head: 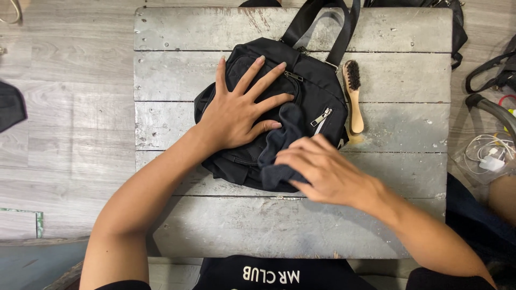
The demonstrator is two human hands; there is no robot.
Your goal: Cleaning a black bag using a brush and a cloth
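Note:
A black fabric bag [317, 88] with zip pockets and long handles lies on a worn grey plank table [398, 80]. My left hand [239, 107] presses flat on the bag's front, fingers spread wide. My right hand [322, 169] lies on a dark cloth [282, 139] and holds it against the bag's lower right side. A wooden-handled brush [353, 96] with dark bristles lies on the table just right of the bag.
Another black bag [457, 27] sits past the table's far right corner. To the right on the floor are black straps [492, 75] and a clear pouch of white cables [486, 156]. A dark item [11, 104] lies at the left edge.

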